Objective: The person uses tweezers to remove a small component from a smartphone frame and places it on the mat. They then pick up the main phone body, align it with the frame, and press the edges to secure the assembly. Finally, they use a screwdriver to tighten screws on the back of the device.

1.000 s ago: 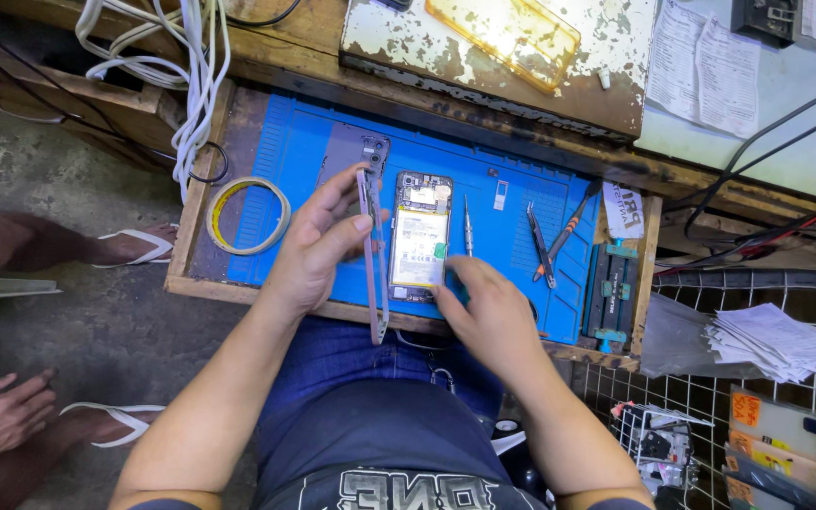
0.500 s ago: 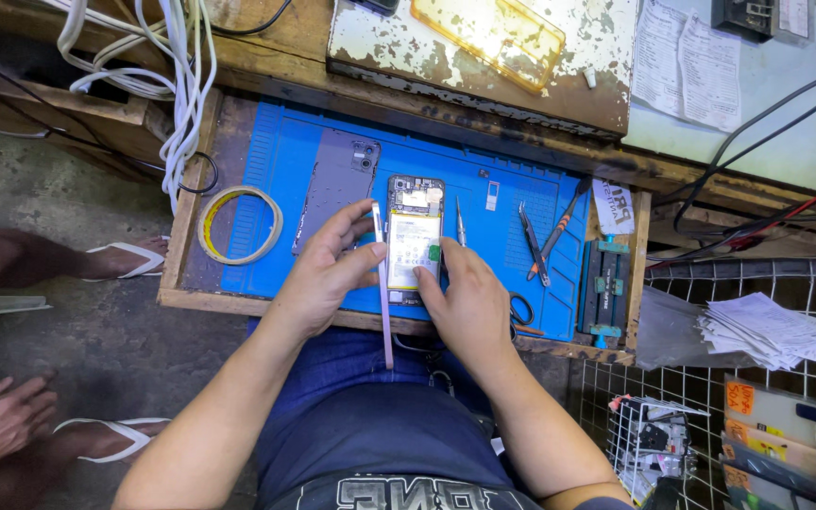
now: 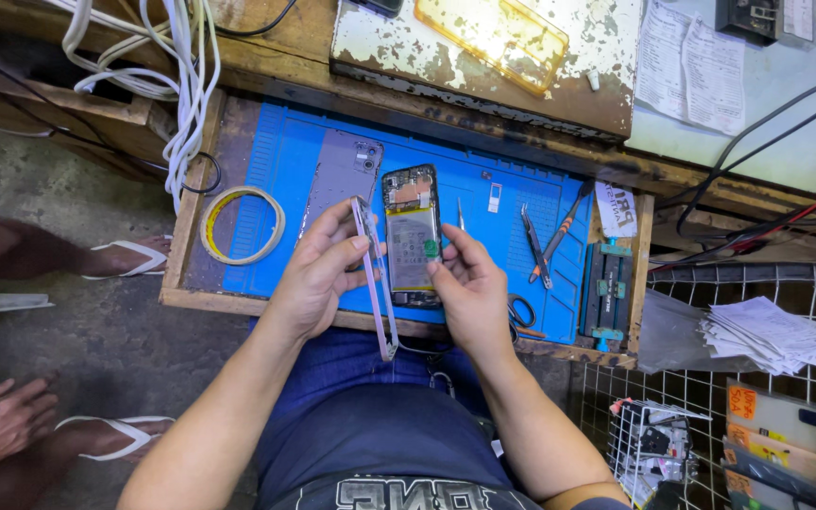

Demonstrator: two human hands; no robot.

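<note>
The left hand (image 3: 318,274) grips a thin pinkish phone frame (image 3: 376,283) on edge, the right hand (image 3: 465,283) pinches the opened smartphone (image 3: 412,236) (blue silicone mat (image 3: 280,179) bare leftward).

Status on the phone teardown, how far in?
Done: back cover off, lying on the blue mat; phone open, battery showing. In hand: left hand holds the thin frame on edge; right hand fingertips on the phone's edge. Left: tweezers untouched; internals in place.
</note>
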